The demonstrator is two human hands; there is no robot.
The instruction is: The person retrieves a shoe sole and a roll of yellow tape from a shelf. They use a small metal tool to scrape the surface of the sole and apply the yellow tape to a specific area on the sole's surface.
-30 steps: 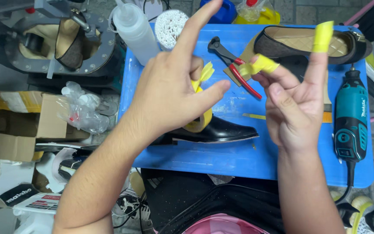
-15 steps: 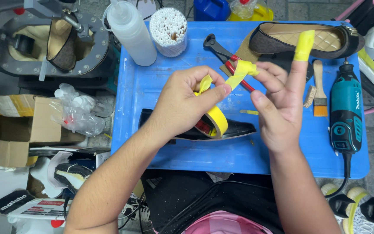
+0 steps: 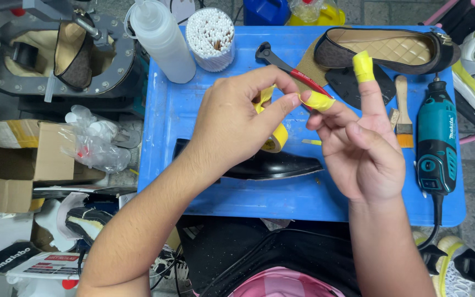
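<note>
A blue worktop [image 3: 204,187] is seen from above, with two bare hands raised over its middle. A roll of yellow tape [image 3: 275,135] is held in the left hand [image 3: 235,124], whose grip is pressed together on a loose strip of that tape between thumb and forefinger. The right hand [image 3: 361,151] is held just beside it, fingers spread; yellow tape is wrapped around two of its fingertips [image 3: 363,66], and the lower taped fingertip is touched by the left thumb. A black dress shoe [image 3: 281,165] is laid on its side on the worktop beneath the hands. Red-handled pincers [image 3: 281,63] and a brown flat shoe [image 3: 386,49] are placed behind the hands. A teal rotary tool [image 3: 437,146] and a small brush [image 3: 403,113] are set at the right. A white squeeze bottle [image 3: 160,38] and a cup of cotton swabs [image 3: 210,36] are stood at the far left edge.
</note>
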